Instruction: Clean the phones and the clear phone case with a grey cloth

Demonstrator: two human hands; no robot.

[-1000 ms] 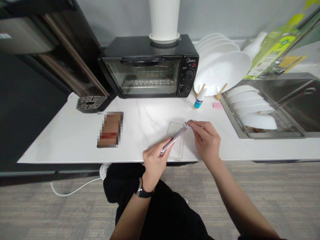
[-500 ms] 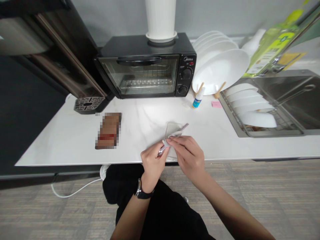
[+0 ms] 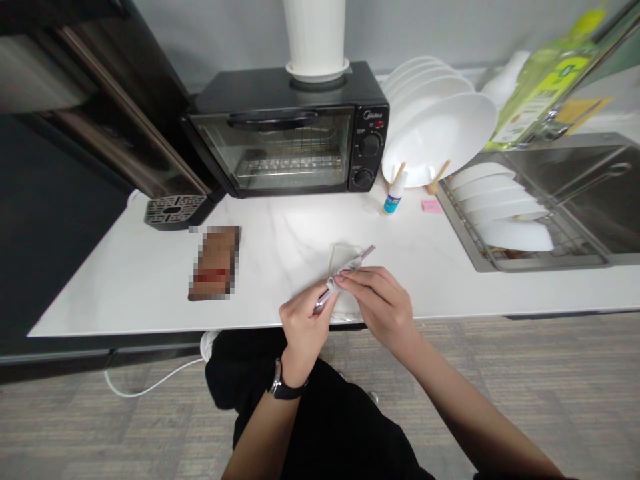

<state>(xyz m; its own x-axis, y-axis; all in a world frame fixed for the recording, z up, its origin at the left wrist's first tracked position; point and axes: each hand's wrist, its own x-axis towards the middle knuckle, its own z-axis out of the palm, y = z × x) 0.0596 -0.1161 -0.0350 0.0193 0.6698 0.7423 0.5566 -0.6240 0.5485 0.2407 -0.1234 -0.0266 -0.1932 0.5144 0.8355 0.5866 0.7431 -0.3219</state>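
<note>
Since a second ago, the right hand [image 3: 387, 307] has come down from the far end of the slim smartphone [image 3: 369, 253] to its middle, close beside the left hand [image 3: 305, 320]. The left fingers are closed on the phone's near end, holding it edge-on to the view; the right fingers are pinched together on a pale grey cloth [image 3: 355, 263], folded against the phone. Below both sets of fingers, a clear phone case [image 3: 345, 251] lies on the white worktop [image 3: 280, 247]. Beyond the right fingers stands a small blue-labelled spray bottle [image 3: 393, 198], with a pink sticky-note pad [image 3: 431, 207] just to its right. Well left of the left fingers lies a pixelated brown oblong [image 3: 215, 263].
</note>
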